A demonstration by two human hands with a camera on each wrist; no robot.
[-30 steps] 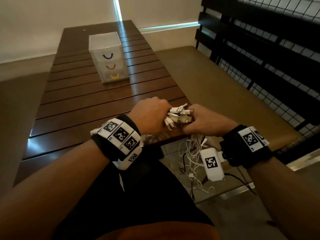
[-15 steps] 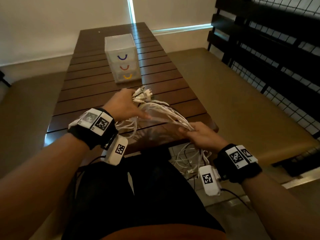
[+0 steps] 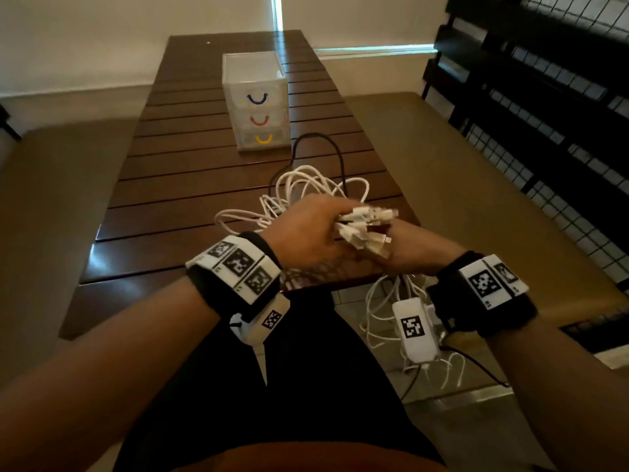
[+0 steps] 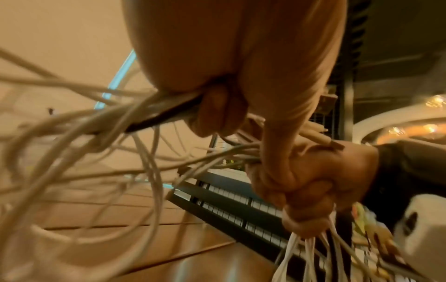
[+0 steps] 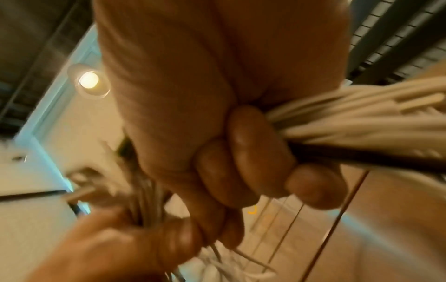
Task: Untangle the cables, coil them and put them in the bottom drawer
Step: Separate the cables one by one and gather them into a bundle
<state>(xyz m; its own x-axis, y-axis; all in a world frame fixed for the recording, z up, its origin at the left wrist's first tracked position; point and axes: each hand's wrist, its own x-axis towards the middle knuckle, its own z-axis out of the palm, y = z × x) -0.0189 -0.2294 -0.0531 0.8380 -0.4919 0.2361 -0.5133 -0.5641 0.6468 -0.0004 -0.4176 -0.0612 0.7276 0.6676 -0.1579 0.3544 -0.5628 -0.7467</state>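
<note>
A tangle of white cables (image 3: 306,189) with one black cable (image 3: 335,155) loops over the near end of the dark slatted table (image 3: 177,185). My left hand (image 3: 320,229) grips the bundle just behind its connector ends (image 3: 369,226), which stick out to the right. My right hand (image 3: 413,255) sits right against it at the table's edge, fingers (image 5: 243,160) curled round the same bundle; more cable (image 3: 381,318) hangs below it. The left wrist view shows both fists, left (image 4: 217,112) and right (image 4: 306,183), on the cables. The clear drawer unit (image 3: 255,80) stands farther back, its yellow-handled bottom drawer (image 3: 264,139) shut.
The blue-handled and red-handled drawers above it are shut too. A tan bench (image 3: 476,185) runs along the table's right side, with a black grid railing (image 3: 544,97) behind. Bare slats lie left of the cables. My dark-clad lap is below the table edge.
My left hand, which was stretched forward over the table apart from the right, has come back against my right hand. The cable loops now lie spread toward the drawers.
</note>
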